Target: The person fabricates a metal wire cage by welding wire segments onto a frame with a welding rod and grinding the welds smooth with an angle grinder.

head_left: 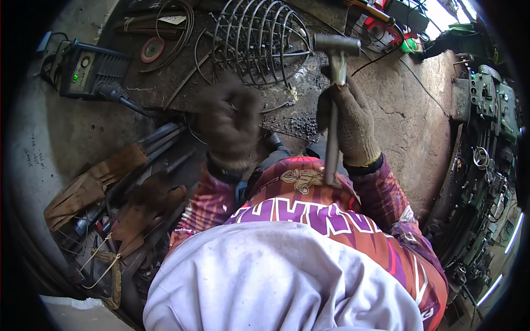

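Note:
My right hand (353, 124), in a knitted beige glove, grips the handle of a steel hammer (335, 47) and holds it upright, with the hammer head raised above the fist. My left hand (229, 124), in a dark glove, is up at the same height and blurred by motion. Nothing can be made out in it. Just beyond both hands a round cage of bent wire rods (259, 38) lies on a dark, sooty metal worktable (165, 83). A white cap and a purple-and-orange patterned shirt fill the lower part of the view.
A welding machine (88, 69) with a thick cable stands at the left. Leather gloves (143, 207), rods and hand tools lie in a heap at the lower left. A green machine tool (491, 143) lines the right side. Red tools (386, 25) and cables lie at the top.

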`<action>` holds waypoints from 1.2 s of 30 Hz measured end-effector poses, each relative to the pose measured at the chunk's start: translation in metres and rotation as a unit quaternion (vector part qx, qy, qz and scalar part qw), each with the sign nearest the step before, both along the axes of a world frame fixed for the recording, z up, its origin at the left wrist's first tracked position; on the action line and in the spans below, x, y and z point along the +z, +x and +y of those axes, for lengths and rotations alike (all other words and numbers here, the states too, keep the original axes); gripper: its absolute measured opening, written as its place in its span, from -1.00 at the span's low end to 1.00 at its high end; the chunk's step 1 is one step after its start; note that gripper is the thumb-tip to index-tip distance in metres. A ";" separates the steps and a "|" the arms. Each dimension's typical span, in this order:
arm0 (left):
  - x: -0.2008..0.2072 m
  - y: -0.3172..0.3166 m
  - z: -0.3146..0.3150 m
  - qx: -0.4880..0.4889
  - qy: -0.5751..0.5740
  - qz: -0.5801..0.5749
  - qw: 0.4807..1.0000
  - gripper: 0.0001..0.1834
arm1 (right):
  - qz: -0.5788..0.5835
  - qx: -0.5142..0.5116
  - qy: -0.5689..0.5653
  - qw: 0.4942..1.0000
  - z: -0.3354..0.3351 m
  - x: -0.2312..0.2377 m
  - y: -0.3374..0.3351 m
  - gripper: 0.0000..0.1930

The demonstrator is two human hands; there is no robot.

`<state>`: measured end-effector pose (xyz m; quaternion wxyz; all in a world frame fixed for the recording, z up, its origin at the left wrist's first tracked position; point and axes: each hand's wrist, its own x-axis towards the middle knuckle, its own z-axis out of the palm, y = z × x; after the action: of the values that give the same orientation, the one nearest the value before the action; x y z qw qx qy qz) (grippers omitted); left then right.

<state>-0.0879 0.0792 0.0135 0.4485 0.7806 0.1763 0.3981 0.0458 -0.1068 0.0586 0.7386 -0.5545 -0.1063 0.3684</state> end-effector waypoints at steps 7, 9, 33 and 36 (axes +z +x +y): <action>0.057 0.000 -0.044 -0.202 -0.288 0.118 0.929 -0.51 | -0.311 0.015 0.063 0.948 0.070 0.034 0.003 -0.56; 0.064 -0.018 -0.033 -0.140 -0.384 0.131 0.903 -0.59 | -0.333 0.060 0.051 0.940 0.074 0.034 0.013 -0.56; 0.019 -0.006 0.123 0.256 -0.003 0.379 0.889 -0.62 | -0.582 0.131 -0.450 0.665 0.031 -0.069 0.213 -0.47; 0.021 -0.010 0.129 0.260 -0.035 0.389 0.883 -0.60 | -0.576 0.177 -0.370 0.707 0.030 -0.072 0.221 -0.53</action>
<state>-0.0980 0.2085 0.0340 0.2510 0.7828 0.5469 0.1585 0.2670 -0.0769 -0.0132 0.1902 -0.8585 -0.4630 0.1110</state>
